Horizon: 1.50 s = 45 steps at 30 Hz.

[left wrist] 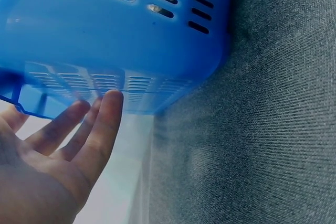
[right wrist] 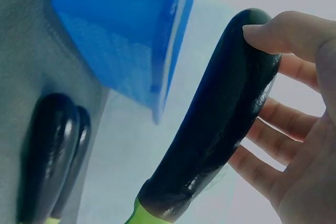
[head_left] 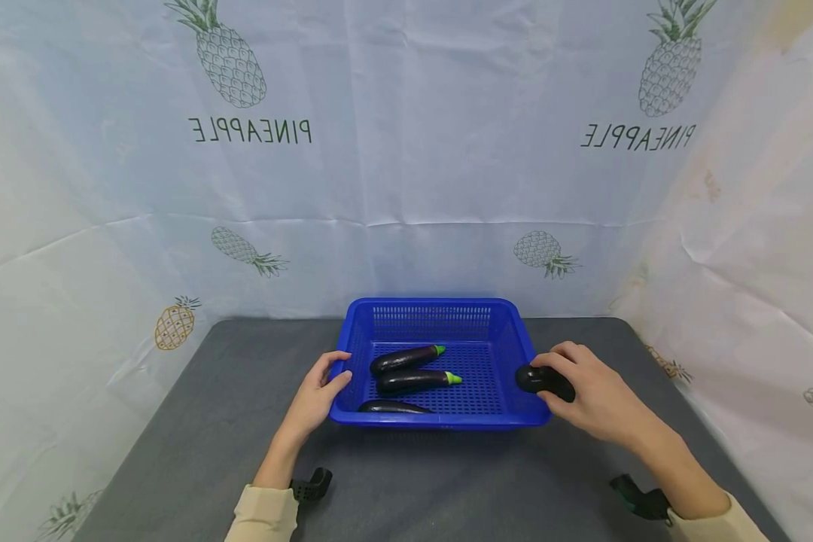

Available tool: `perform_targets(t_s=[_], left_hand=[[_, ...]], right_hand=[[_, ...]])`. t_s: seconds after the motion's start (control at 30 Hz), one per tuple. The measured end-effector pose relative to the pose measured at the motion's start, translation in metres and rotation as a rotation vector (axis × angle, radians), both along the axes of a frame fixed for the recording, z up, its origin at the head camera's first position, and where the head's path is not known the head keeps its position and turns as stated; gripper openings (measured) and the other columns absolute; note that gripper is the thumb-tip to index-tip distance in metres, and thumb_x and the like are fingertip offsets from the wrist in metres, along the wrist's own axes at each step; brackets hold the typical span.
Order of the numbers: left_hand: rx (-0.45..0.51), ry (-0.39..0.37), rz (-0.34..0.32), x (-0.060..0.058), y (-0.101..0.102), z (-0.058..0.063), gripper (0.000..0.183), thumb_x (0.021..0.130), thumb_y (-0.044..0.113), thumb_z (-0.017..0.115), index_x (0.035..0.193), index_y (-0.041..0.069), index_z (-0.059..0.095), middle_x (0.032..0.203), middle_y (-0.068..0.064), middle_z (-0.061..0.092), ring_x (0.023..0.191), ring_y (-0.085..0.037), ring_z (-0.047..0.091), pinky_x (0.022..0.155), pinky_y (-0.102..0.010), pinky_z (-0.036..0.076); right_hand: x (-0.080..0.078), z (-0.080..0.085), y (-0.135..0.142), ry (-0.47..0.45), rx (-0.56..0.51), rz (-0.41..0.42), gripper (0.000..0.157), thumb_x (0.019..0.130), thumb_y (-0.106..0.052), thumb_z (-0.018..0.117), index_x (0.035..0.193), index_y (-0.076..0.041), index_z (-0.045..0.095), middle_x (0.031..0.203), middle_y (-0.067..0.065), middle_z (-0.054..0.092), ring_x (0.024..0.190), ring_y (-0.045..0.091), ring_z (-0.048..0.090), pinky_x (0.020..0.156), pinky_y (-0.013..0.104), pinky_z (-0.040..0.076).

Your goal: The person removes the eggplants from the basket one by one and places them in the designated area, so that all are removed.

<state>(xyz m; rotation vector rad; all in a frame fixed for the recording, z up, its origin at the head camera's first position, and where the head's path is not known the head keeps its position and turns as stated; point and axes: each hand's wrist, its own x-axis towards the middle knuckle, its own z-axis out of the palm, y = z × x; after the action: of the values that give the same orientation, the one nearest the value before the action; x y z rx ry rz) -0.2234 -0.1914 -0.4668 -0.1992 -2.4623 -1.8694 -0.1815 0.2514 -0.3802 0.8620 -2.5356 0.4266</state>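
Note:
A blue plastic basket stands on the dark table, with several eggplants in view inside it, dark with green stem ends. My left hand holds the basket's left rim. In the left wrist view, its fingers lie along the outside wall. Above the basket's right rim, my right hand grips another eggplant between thumb and fingers. The right wrist view shows that eggplant raised, its green end pointing down-left.
Two more eggplants lie side by side on the cloth outside the basket in the right wrist view. The grey tabletop meets a white curtain with pineapple prints at the back and sides.

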Motion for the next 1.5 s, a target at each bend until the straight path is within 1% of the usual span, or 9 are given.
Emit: perform_targets(t_s=[0.17,0.43,0.5,0.73,0.9,1.03,1.27,1.4,1.5], left_hand=[[0.005,0.002,-0.003,0.000,0.001,0.000,0.036,0.105,0.017,0.058,0.139,0.008,0.052,0.156,-0.020,0.040,0.144,-0.038,0.039,0.108,-0.060,0.039],[0.011,-0.003,-0.005,0.001,0.000,0.001,0.036,0.105,0.018,0.059,0.139,0.009,0.052,0.157,-0.019,0.038,0.145,-0.037,0.038,0.109,-0.060,0.038],[0.013,-0.005,-0.005,0.001,0.000,0.002,0.036,0.105,0.018,0.059,0.139,0.009,0.052,0.157,-0.019,0.038,0.145,-0.037,0.037,0.109,-0.060,0.038],[0.013,-0.012,-0.010,0.002,0.000,0.003,0.038,0.105,0.018,0.059,0.140,0.008,0.051,0.157,-0.019,0.038,0.145,-0.037,0.038,0.110,-0.060,0.038],[0.018,-0.015,-0.010,0.002,0.001,0.003,0.038,0.105,0.018,0.058,0.140,0.008,0.051,0.157,-0.019,0.038,0.145,-0.037,0.038,0.109,-0.060,0.038],[0.019,-0.014,-0.010,0.002,0.001,0.003,0.037,0.105,0.017,0.058,0.140,0.008,0.051,0.157,-0.019,0.038,0.145,-0.037,0.038,0.110,-0.060,0.038],[0.014,-0.011,-0.010,0.002,0.000,0.003,0.037,0.105,0.018,0.058,0.140,0.009,0.051,0.157,-0.019,0.038,0.145,-0.037,0.038,0.110,-0.060,0.038],[0.009,-0.008,-0.009,0.001,0.000,0.002,0.037,0.105,0.019,0.058,0.140,0.009,0.052,0.158,-0.019,0.038,0.145,-0.037,0.037,0.110,-0.060,0.037],[0.008,-0.006,-0.010,0.001,0.000,0.002,0.037,0.105,0.019,0.059,0.140,0.010,0.052,0.158,-0.019,0.038,0.145,-0.037,0.037,0.110,-0.060,0.037]], right_hand=[[0.000,-0.008,0.014,-0.017,0.000,-0.051,0.045,0.077,-0.012,0.087,0.117,-0.016,0.067,0.111,0.004,0.059,0.095,0.023,0.059,0.065,0.041,0.053],[-0.002,-0.020,0.035,-0.045,-0.022,-0.107,0.044,0.077,-0.009,0.086,0.116,-0.012,0.066,0.110,0.005,0.059,0.097,0.027,0.058,0.065,0.043,0.052],[-0.004,-0.023,0.039,-0.066,-0.028,-0.117,0.043,0.078,-0.009,0.086,0.117,-0.012,0.066,0.111,0.006,0.059,0.098,0.029,0.059,0.066,0.045,0.052],[-0.006,-0.035,0.050,-0.189,-0.057,-0.156,0.041,0.083,-0.011,0.083,0.119,-0.013,0.066,0.113,0.008,0.059,0.103,0.035,0.058,0.070,0.051,0.052],[-0.008,-0.046,0.054,-0.226,-0.047,-0.159,0.040,0.083,-0.011,0.083,0.120,-0.013,0.066,0.115,0.008,0.059,0.105,0.035,0.058,0.072,0.052,0.052],[-0.009,-0.056,0.056,-0.221,-0.033,-0.145,0.041,0.082,-0.011,0.084,0.118,-0.013,0.066,0.115,0.007,0.060,0.105,0.035,0.059,0.072,0.052,0.053],[-0.012,-0.071,0.055,-0.112,0.033,-0.091,0.044,0.075,-0.008,0.089,0.114,-0.013,0.068,0.107,0.000,0.061,0.095,0.024,0.061,0.072,0.044,0.054],[-0.012,-0.077,0.055,-0.134,0.083,-0.089,0.042,0.076,-0.010,0.089,0.113,-0.015,0.069,0.104,-0.002,0.060,0.091,0.020,0.060,0.072,0.042,0.053],[-0.013,-0.080,0.055,-0.148,0.110,-0.100,0.041,0.076,-0.010,0.089,0.112,-0.016,0.069,0.103,-0.002,0.060,0.091,0.021,0.060,0.074,0.043,0.052]])
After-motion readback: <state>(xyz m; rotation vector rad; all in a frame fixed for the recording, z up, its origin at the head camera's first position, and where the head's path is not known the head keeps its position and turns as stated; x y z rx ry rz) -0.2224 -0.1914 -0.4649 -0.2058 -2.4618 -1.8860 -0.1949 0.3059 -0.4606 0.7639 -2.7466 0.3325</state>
